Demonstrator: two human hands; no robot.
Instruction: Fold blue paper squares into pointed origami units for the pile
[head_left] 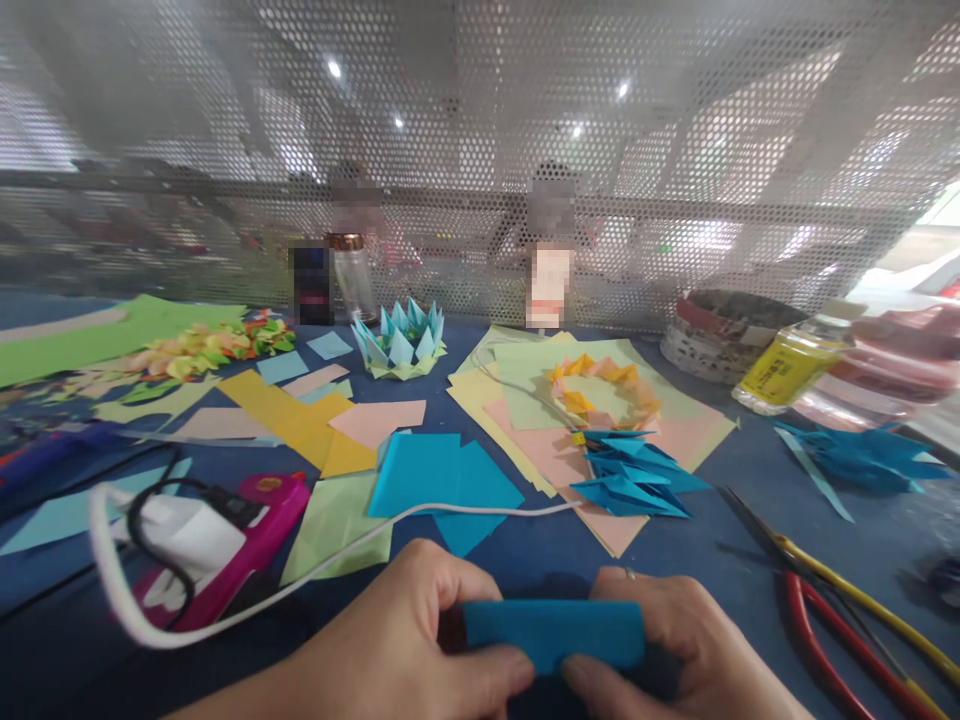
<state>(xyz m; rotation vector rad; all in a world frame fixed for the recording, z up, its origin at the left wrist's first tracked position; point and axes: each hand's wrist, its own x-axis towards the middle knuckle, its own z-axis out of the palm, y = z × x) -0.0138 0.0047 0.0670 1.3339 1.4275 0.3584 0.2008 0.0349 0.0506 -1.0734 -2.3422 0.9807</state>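
Near the table's front edge I hold a folded strip of blue paper (555, 625) lengthwise between both hands. My left hand (427, 640) grips its left end, thumb lying along the lower edge. At the other end, my right hand (675, 640) pinches it the same way, a ring on one finger. Beyond my hands lie flat sheets of blue paper (420, 475). To their right, a cluster of folded blue paper points (637, 475) rests partly on a stack of pastel paper (517, 465). An orange and yellow folded-paper ring (604, 390) sits on that stack.
A white cable (315, 575) crosses from a magenta power strip (255, 530). Scissors (825, 600) lie at right, below more blue folded paper (862, 455). A light-blue paper crown (401, 340), a glass bottle (354, 280) and a yellow-labelled bottle (787, 365) stand farther back, before a perforated metal screen (465, 90).
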